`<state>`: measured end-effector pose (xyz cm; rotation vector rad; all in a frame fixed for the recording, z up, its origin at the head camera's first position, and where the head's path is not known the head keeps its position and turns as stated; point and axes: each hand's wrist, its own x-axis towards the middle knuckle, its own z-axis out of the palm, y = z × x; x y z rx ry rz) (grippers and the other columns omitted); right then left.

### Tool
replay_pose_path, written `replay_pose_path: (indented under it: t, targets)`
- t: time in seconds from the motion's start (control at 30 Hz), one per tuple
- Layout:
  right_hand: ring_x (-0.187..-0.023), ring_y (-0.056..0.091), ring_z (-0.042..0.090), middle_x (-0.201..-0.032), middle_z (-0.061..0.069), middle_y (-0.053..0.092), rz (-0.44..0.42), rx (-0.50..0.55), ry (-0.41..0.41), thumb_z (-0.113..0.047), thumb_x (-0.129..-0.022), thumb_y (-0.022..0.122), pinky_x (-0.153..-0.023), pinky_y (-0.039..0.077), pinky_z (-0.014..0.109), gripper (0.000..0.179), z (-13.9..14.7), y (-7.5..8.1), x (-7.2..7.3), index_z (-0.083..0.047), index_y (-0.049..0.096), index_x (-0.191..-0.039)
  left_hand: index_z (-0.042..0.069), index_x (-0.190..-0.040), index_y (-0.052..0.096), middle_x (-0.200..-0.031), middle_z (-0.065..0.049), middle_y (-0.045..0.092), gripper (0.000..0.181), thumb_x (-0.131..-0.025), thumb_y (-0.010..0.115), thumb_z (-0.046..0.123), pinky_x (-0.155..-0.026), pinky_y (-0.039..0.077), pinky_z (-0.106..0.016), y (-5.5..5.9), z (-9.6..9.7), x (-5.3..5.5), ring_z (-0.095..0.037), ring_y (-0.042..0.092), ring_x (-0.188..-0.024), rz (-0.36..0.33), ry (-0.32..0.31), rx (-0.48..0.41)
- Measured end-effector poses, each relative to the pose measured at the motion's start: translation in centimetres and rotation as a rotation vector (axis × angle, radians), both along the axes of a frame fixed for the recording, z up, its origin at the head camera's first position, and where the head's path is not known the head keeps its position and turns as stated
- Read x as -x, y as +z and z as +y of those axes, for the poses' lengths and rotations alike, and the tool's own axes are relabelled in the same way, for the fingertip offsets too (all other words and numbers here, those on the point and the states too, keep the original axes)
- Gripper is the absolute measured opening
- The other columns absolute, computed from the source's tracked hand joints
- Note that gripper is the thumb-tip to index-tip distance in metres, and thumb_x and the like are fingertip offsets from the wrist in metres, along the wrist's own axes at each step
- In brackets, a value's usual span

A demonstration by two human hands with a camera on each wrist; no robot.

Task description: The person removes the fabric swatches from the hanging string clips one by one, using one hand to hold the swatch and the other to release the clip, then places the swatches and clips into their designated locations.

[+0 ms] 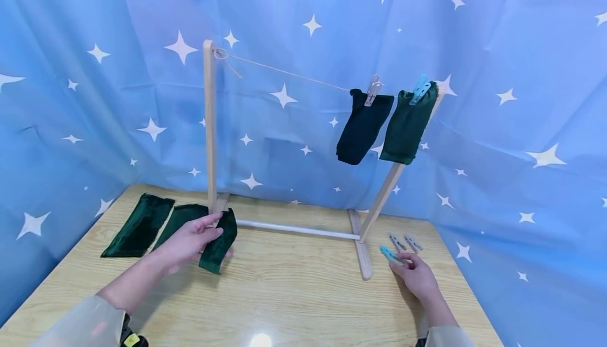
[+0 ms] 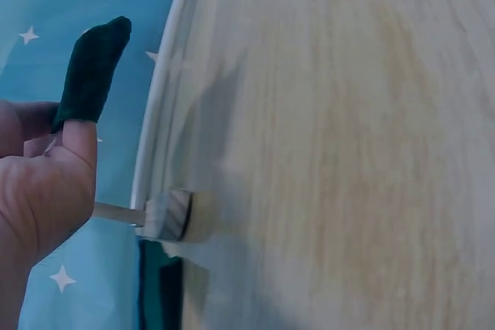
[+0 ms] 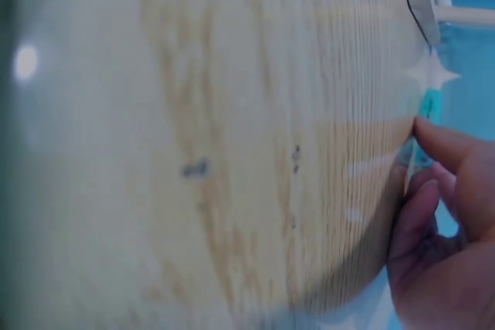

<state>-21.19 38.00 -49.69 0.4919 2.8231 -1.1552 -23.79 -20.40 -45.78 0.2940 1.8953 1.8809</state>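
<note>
My left hand (image 1: 189, 240) pinches a small dark green velvety cloth (image 1: 221, 244) in front of the rack's left post; in the left wrist view the cloth (image 2: 91, 71) stands up from the fingers. On the right, my right hand (image 1: 418, 278) holds a turquoise clothespin (image 1: 389, 254) between thumb and fingers, low over the table. The right wrist view shows only part of that clothespin (image 3: 431, 104). Two dark green cloths hang from the string (image 1: 289, 73): one cloth (image 1: 364, 130) under a greyish clothespin (image 1: 373, 91), the other cloth (image 1: 406, 132) under a blue clothespin (image 1: 420, 90).
A wooden rack with a left post (image 1: 210, 126), a slanting right post (image 1: 384, 194) and a white bottom bar (image 1: 299, 229) stands on the table (image 1: 284, 294). Two green cloths (image 1: 139, 226) lie at left. Two grey clothespins (image 1: 396, 243) lie beyond the right hand. A starry curtain (image 1: 284, 178) hangs behind.
</note>
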Motion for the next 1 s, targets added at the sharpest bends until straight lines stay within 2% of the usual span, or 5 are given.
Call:
replay_pose_path:
  t: [0.2,0.53,0.67,0.83,1.0]
  targets:
    - [-0.089,0.051,0.021,-0.107,0.009,0.056,0.001,0.003,0.01,-0.032,-0.109,0.069,-0.074,0.043,0.033,0.053,-0.1,0.1,-0.1,0.0,0.056,-0.149,0.008,-0.177,0.008,-0.168,-0.04,0.037,0.07,-0.12,0.046,0.02,-0.087,0.069,-0.044,-1.6,1.1,0.2,-0.033,0.082,-0.111,-0.07,-0.005,-0.004]
    - [-0.086,0.048,0.021,-0.103,0.005,0.053,-0.007,0.007,0.013,-0.032,-0.11,0.068,-0.073,0.04,0.033,0.05,0.1,-0.3,-0.1,-0.002,0.056,-0.148,0.003,-0.176,0.018,-0.114,-0.03,0.078,0.061,-0.119,0.038,0.011,-0.065,0.064,-0.029,-2.5,3.6,0.4,-0.028,0.084,-0.092,-0.112,0.057,0.006]
    - [-0.09,0.049,0.022,-0.105,0.007,0.053,-0.006,0.002,0.015,-0.032,-0.11,0.068,-0.076,0.04,0.034,0.051,0.1,-0.4,0.0,-0.002,0.056,-0.149,0.004,-0.174,0.026,-0.099,-0.023,0.083,0.059,-0.117,0.042,0.009,-0.045,0.042,-0.023,-2.6,3.8,0.1,-0.009,0.06,-0.049,-0.092,0.148,0.149]
    - [-0.089,0.048,0.022,-0.105,0.007,0.053,-0.002,-0.001,0.016,-0.032,-0.11,0.068,-0.075,0.04,0.034,0.05,0.1,-0.3,0.0,-0.002,0.056,-0.148,0.003,-0.173,0.029,-0.138,-0.032,0.071,0.064,-0.114,0.053,0.011,-0.052,0.039,-0.024,-2.4,3.8,-0.2,-0.013,0.057,-0.059,0.007,0.207,0.328]
    - [-0.091,0.05,0.022,-0.105,0.007,0.053,-0.005,-0.005,0.019,-0.034,-0.11,0.068,-0.075,0.04,0.034,0.051,0.2,-0.3,-0.1,-0.002,0.056,-0.148,0.009,-0.17,0.031,-0.121,-0.032,0.068,0.066,-0.111,0.059,0.008,-0.052,0.04,-0.027,-2.6,4.1,-0.5,-0.014,0.053,-0.062,0.058,0.231,0.355]
